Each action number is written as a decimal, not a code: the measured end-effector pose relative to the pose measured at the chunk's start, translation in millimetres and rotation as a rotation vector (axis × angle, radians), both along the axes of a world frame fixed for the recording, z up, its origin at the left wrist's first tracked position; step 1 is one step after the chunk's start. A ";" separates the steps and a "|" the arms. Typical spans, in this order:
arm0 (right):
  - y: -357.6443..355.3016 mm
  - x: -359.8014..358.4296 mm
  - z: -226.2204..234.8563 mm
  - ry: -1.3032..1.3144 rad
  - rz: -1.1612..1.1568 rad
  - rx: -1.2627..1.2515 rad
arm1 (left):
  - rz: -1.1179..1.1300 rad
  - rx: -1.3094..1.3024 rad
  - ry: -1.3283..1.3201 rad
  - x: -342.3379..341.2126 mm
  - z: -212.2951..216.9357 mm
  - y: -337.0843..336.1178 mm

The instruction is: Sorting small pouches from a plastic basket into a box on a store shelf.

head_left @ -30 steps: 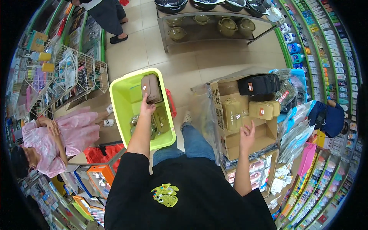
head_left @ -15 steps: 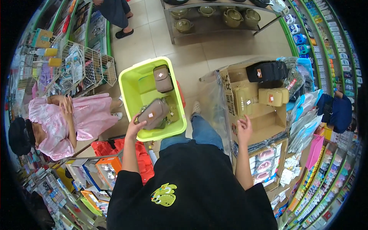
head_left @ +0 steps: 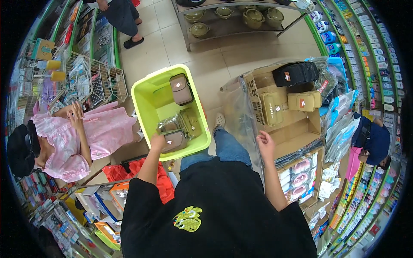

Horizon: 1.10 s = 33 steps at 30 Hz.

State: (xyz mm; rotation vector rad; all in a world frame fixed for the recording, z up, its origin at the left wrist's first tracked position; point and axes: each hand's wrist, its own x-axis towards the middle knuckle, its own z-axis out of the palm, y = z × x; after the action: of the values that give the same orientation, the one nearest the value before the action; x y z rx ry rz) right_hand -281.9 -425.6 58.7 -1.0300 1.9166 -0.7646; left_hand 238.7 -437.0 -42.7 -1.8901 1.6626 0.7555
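Note:
Inside a lime-green plastic bin (head_left: 142, 101), my left hand (head_left: 158, 142) grips the left end of a small brown zip case (head_left: 174, 141) with a white tag, low at the bin's near side. Its fingertips are partly hidden. Next to it lie an olive case (head_left: 189, 121) and clear plastic wrapping. Another brown case (head_left: 181, 89) leans at the bin's far right. My right hand (head_left: 266, 144) hovers, empty and with loosely bent fingers, at the near left of an open cardboard box (head_left: 297, 139). That box holds a tan case (head_left: 271, 108), a mustard case (head_left: 303, 101) and a black case (head_left: 297, 74).
A person in a pink dress (head_left: 107, 129) stands left of the bin; another person (head_left: 373, 136) is at far right. Wire baskets (head_left: 101, 77) line the left. A metal rack with pots (head_left: 254, 18) stands ahead. Plastic sheeting (head_left: 238, 112) hangs off the box's left side.
My left hand has lowered the brown case, which now rests nearer the bin's bottom by the near wall. My right hand has shifted slightly left, away from the box.

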 end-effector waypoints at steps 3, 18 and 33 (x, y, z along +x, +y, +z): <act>12.2 -2.0 -1.7 -0.007 -0.004 -0.006 | 0.081 0.009 0.069 11.2 -18.9 -7.3; 87.6 0.8 13.6 0.181 0.036 0.157 | 1.906 -0.107 1.417 -61.0 -148.8 -170.6; 82.4 12.8 -12.3 0.134 0.063 0.152 | 1.412 -0.158 1.292 16.4 50.2 -82.5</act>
State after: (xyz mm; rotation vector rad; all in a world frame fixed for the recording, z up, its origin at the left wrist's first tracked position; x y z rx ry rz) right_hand -269.1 -343.1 46.4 -1.0642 2.0115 -0.5167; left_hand 255.1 -519.5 7.4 -2.7479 0.3934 2.8488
